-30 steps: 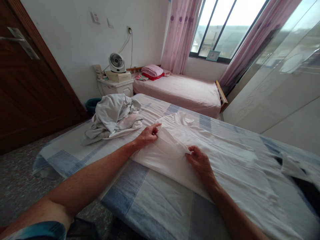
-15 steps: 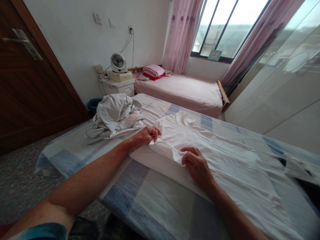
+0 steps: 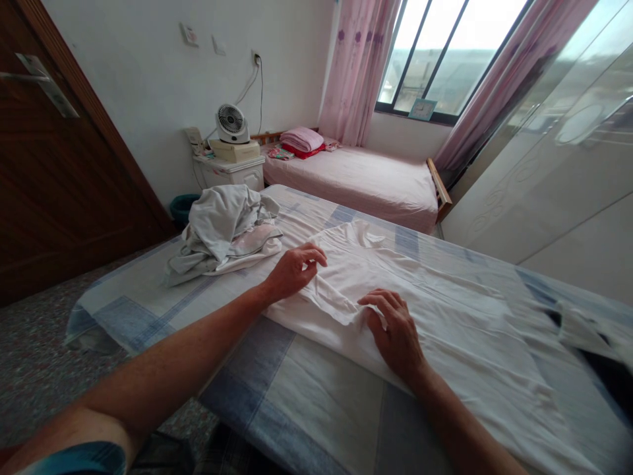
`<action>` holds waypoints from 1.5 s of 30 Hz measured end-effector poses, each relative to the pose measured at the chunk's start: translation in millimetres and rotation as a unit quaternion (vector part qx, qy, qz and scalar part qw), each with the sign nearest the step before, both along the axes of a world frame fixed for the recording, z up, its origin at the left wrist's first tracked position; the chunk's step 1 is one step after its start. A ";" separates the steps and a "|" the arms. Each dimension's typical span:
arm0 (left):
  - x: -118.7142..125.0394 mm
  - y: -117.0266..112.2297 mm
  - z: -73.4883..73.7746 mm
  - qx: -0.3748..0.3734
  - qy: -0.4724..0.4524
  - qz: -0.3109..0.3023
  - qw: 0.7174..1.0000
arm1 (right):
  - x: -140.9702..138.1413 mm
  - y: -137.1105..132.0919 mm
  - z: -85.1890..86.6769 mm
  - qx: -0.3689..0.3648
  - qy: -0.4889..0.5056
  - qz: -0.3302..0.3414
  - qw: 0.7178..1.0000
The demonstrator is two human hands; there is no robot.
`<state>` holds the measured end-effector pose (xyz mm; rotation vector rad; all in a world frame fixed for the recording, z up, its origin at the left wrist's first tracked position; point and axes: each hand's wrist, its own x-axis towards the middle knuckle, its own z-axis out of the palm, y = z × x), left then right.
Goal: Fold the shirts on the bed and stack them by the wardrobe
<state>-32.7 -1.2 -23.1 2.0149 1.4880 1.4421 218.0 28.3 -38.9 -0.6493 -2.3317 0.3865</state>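
Left hand (image 3: 295, 269) and right hand (image 3: 394, 328): two, over one white garment (image 3: 435, 300).

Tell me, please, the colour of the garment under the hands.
The garment is white; the head view shows it best.

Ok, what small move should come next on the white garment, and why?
I'd probably press the wavy flap flat with the right hand: its edge looks rumpled beside those fingertips, while the white garment beyond lies spread out. The left hand, near the flap's other end, could steady it.
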 end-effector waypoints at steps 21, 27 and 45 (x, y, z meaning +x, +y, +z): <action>29.6 -8.4 -12.9 -0.007 0.249 -0.060 0.966 | -2.8 2.7 -3.6 -0.077 -0.091 -0.154 0.981; 38.3 -14.2 -24.8 -0.116 0.355 -0.082 0.924 | -6.3 6.2 -7.5 -0.091 -0.126 -0.175 0.972; 31.6 12.2 6.9 -0.120 0.361 -0.051 0.924 | 15.5 3.7 35.6 -0.027 -0.139 -0.073 0.987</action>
